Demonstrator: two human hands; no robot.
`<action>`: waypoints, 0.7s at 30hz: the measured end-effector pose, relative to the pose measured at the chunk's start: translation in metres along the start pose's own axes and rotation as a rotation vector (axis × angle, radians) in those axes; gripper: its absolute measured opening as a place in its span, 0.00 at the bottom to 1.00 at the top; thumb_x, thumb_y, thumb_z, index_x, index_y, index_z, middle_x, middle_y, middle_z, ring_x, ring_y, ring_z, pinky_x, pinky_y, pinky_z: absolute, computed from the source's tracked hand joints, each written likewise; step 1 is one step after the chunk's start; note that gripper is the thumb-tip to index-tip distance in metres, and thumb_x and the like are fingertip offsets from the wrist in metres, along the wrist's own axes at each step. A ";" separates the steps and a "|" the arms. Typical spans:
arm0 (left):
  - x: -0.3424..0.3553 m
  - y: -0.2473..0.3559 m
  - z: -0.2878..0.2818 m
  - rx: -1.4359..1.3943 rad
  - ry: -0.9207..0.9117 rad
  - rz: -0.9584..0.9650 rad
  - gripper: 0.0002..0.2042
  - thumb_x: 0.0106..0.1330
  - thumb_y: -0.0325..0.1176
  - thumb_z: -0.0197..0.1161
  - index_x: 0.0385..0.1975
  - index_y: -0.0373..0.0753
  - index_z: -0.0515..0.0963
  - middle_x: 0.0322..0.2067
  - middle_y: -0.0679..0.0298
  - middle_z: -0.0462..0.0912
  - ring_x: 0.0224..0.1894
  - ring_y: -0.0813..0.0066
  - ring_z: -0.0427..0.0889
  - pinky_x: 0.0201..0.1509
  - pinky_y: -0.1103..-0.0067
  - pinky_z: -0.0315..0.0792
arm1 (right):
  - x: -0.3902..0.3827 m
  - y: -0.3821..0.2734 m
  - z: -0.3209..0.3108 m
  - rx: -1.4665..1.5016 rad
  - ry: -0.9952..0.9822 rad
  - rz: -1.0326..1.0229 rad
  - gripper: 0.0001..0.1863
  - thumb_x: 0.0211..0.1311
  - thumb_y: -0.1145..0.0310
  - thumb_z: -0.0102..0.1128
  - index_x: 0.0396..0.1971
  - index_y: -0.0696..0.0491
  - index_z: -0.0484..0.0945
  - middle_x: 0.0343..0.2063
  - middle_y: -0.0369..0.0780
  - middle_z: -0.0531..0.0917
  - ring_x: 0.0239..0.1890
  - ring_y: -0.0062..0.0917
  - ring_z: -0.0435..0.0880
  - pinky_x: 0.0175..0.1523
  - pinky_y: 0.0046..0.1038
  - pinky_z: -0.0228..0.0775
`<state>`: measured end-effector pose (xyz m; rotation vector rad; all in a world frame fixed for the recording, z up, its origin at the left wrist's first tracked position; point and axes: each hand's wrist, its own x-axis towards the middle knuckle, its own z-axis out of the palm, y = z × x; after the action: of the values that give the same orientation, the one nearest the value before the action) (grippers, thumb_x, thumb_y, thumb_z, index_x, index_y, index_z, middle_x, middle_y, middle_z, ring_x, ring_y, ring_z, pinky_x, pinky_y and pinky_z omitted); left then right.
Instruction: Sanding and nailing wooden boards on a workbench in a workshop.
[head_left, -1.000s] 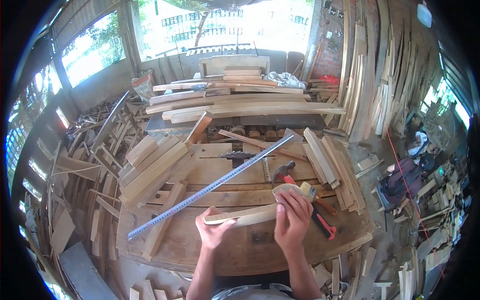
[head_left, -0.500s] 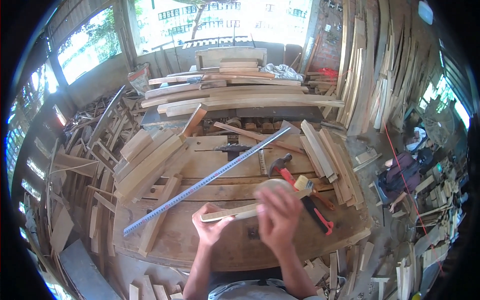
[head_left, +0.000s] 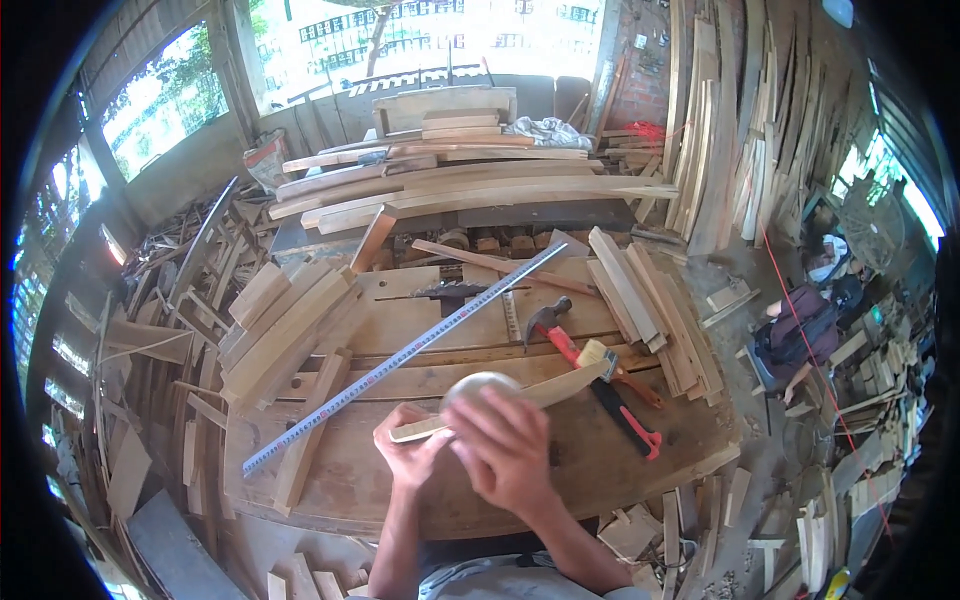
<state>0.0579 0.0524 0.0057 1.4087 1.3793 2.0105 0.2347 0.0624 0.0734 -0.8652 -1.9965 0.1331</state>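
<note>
My left hand [head_left: 410, 455] is closed round the near left end of a narrow wooden strip [head_left: 565, 387], which slants up to the right above the bench. My right hand [head_left: 505, 445] is closed over a pale round object [head_left: 483, 382] against the strip's top, close to my left hand. Motion blur and the fingers hide what kind of object it is. By the strip's far end lie a paintbrush [head_left: 600, 358] with pale bristles and a claw hammer [head_left: 568, 348] with a red and black handle.
A long steel ruler [head_left: 400, 357] crosses the wooden bench [head_left: 440, 500] diagonally. Behind it a circular saw blade [head_left: 455, 290] sticks up through the top. Stacked boards stand at left [head_left: 290, 330] and right [head_left: 665, 310]. More planks [head_left: 480, 195] lie beyond.
My right hand and the round object have slid left along the strip, toward my left hand. The left hand keeps its hold. The whole view has shifted slightly.
</note>
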 end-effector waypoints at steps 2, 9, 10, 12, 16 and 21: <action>0.002 -0.002 -0.011 0.025 0.004 0.007 0.19 0.51 0.36 0.90 0.26 0.35 0.82 0.26 0.62 0.88 0.28 0.75 0.85 0.34 0.77 0.77 | 0.002 -0.004 0.002 0.056 -0.066 -0.058 0.19 0.71 0.65 0.67 0.60 0.44 0.89 0.64 0.31 0.86 0.71 0.29 0.79 0.77 0.38 0.58; 0.004 -0.005 -0.017 -0.016 -0.047 -0.019 0.19 0.51 0.36 0.90 0.25 0.36 0.81 0.24 0.63 0.87 0.27 0.77 0.84 0.32 0.78 0.75 | 0.009 0.034 -0.016 -0.134 0.145 0.134 0.18 0.70 0.68 0.67 0.58 0.46 0.89 0.65 0.34 0.85 0.71 0.34 0.78 0.77 0.44 0.59; 0.004 -0.003 -0.013 0.019 -0.052 -0.011 0.19 0.51 0.37 0.90 0.25 0.36 0.81 0.23 0.64 0.86 0.27 0.77 0.83 0.32 0.79 0.74 | 0.009 0.019 -0.006 -0.068 0.134 0.101 0.18 0.70 0.68 0.66 0.58 0.46 0.89 0.65 0.33 0.85 0.71 0.34 0.78 0.77 0.43 0.59; 0.001 -0.015 -0.020 0.020 -0.063 -0.009 0.19 0.51 0.37 0.90 0.25 0.36 0.81 0.23 0.65 0.86 0.26 0.76 0.83 0.32 0.78 0.74 | 0.003 -0.010 0.014 0.026 0.036 0.026 0.17 0.70 0.67 0.66 0.57 0.45 0.90 0.63 0.31 0.86 0.71 0.32 0.78 0.78 0.42 0.59; 0.006 -0.003 -0.017 -0.058 -0.043 -0.029 0.19 0.52 0.36 0.90 0.25 0.36 0.81 0.25 0.63 0.88 0.27 0.76 0.84 0.33 0.78 0.76 | 0.005 0.004 0.007 0.068 0.077 0.027 0.14 0.70 0.71 0.64 0.51 0.47 0.92 0.60 0.32 0.88 0.69 0.32 0.81 0.76 0.41 0.61; 0.005 0.000 -0.013 -0.049 -0.034 -0.095 0.19 0.52 0.36 0.90 0.25 0.36 0.81 0.25 0.63 0.87 0.26 0.75 0.84 0.34 0.78 0.76 | 0.008 0.042 -0.020 -0.184 0.239 0.133 0.17 0.70 0.71 0.65 0.56 0.48 0.89 0.60 0.34 0.87 0.68 0.35 0.79 0.73 0.46 0.63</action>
<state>0.0443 0.0491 0.0073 1.3253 1.3465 1.9385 0.2691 0.0941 0.0734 -1.0794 -1.7466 -0.0774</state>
